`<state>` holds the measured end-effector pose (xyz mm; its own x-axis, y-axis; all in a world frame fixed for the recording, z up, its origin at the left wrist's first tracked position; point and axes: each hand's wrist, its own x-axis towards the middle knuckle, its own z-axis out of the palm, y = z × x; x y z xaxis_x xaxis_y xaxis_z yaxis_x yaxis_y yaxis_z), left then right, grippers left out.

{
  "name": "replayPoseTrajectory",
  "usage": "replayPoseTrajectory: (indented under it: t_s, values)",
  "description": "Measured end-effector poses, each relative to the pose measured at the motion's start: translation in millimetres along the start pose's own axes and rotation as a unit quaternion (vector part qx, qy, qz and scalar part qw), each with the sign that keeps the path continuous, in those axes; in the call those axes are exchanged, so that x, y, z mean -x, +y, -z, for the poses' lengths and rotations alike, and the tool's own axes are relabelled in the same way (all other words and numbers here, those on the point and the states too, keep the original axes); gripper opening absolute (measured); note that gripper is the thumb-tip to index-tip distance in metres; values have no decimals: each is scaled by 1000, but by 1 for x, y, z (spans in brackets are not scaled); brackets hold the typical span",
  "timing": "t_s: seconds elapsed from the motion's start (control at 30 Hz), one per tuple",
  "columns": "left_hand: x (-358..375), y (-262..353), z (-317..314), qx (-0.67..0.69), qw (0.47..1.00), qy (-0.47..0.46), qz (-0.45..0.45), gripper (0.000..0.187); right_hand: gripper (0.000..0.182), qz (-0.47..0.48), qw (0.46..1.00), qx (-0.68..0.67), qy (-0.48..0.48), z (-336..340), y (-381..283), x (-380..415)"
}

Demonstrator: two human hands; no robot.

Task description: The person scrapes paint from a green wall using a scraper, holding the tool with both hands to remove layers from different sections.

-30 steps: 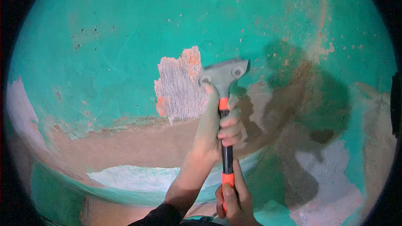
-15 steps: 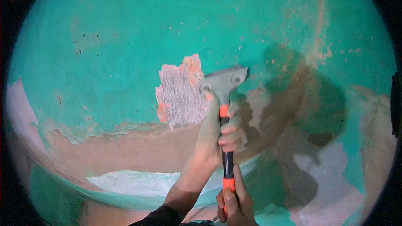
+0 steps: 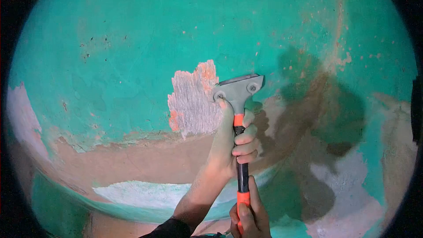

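A long-handled scraper (image 3: 240, 91) with a grey head and a black and orange handle is held up against the green painted wall (image 3: 145, 26). My left hand (image 3: 240, 143) is wrapped around the upper handle, its thumb resting on the lower left of the head near a screw. Lower down, my right hand (image 3: 251, 218) grips the orange end of the handle. Just left of the scraper head is a bare whitish patch (image 3: 194, 101) with orange-pink edges, where the paint is gone.
Below the patch runs a brown bare band (image 3: 136, 158), with a white strip (image 3: 141, 194) under it. A raised vertical seam (image 3: 338, 17) marks the wall at right. A dark shadow (image 3: 326, 105) falls right of my hands.
The scraper head, blurred before, now looks sharp. The whole view has shifted slightly, and the scraper sits at nearly the same spot beside the bare patch. Both hands keep their grip.
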<state>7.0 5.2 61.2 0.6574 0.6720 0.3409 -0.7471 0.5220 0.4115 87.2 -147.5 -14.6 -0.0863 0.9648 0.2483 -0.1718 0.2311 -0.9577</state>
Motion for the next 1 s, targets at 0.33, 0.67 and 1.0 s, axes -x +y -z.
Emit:
replayPoseTrajectory:
  t_s: [0.33, 0.67, 1.0]
  values:
    - [-6, 4, -7, 14, 1000, -22, -9, 56, 75, -104, 994, 7, 37, -12, -32, -5]
    - [-7, 4, -4, 10, 1000, -24, -11, 56, 61, 79, 997, -10, -26, -1, -8, -8]
    - [-2, 4, -3, 17, 1000, -21, 1, 57, 74, -99, 995, 11, 31, -14, -35, -2]
